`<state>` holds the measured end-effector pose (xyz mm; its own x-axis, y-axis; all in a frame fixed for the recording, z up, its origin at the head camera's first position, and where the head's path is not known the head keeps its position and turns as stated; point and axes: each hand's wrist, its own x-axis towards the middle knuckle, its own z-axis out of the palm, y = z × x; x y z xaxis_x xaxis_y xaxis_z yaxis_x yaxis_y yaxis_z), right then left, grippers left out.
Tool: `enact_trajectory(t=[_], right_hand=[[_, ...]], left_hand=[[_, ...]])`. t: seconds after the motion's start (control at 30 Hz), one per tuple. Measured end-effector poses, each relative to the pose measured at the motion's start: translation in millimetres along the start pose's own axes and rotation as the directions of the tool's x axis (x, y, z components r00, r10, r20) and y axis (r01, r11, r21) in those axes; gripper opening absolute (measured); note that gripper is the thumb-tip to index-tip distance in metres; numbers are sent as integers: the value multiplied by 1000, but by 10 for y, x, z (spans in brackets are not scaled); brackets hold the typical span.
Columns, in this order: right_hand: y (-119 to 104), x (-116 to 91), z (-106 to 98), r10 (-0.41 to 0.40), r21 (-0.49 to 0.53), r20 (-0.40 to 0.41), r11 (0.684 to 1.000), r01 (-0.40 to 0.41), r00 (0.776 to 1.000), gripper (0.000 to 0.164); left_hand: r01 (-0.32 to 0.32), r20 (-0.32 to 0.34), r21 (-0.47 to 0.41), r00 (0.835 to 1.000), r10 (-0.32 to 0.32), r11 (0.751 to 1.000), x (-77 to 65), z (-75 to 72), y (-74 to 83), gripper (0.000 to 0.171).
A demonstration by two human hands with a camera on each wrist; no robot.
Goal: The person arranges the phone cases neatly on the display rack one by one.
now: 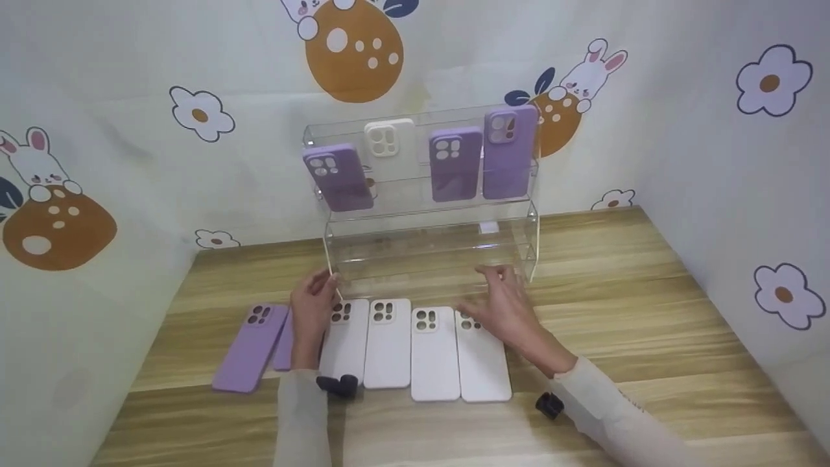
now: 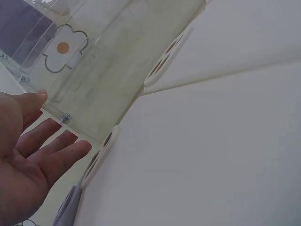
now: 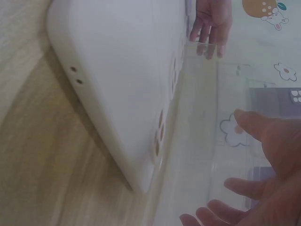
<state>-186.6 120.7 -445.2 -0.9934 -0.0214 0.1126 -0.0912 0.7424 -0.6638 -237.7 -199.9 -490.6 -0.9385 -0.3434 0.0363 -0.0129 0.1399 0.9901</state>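
White Cases (image 1: 434,370) in a Row Before a Clear Stand (image 1: 431,243)

On a wood-grain table (image 1: 603,285), we see four white phone cases lying side by side, camera cutouts toward the tiered stand. A person's left hand (image 1: 311,308) is at the stand's left front edge, thumb and fingertips close about the panel; whether they pinch it, we cannot tell. The right hand (image 1: 509,308) grasps nothing, thumb and fingers spread near the stand's front, by the camera end of the rightmost white case. Propped on the stand's upper part, we count three purple cases (image 1: 456,165) and one white case (image 1: 395,162). Left of the row, a purple case (image 1: 245,353) lies aslant beside a second purple case (image 1: 283,350), partly hidden by the left arm. Rabbits and flowers decorate the backdrop (image 1: 253,175).
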Motion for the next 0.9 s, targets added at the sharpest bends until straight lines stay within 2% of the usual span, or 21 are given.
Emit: enact_trajectory(t=[0.27, 0.5, 0.73, 0.9], right_hand=[[127, -65, 162, 103, -96, 131, 991, -91, 986, 83], [115, -81, 207, 132, -171, 178, 980, -102, 975, 73], [49, -41, 196, 203, -214, 210, 964, -157, 956, 63], [43, -31, 229, 204, -254, 214, 956, -147, 955, 58]], left_hand=[[-12, 1, -31, 1000, 13, 999, 10, 1, 0, 32], [-10, 7, -45, 1000, 11, 999, 5, 0, 8, 34], [6, -3, -44, 1000, -6, 999, 5, 2, 8, 33], [-2, -2, -25, 1000, 2, 1000, 0, -2, -16, 34]])
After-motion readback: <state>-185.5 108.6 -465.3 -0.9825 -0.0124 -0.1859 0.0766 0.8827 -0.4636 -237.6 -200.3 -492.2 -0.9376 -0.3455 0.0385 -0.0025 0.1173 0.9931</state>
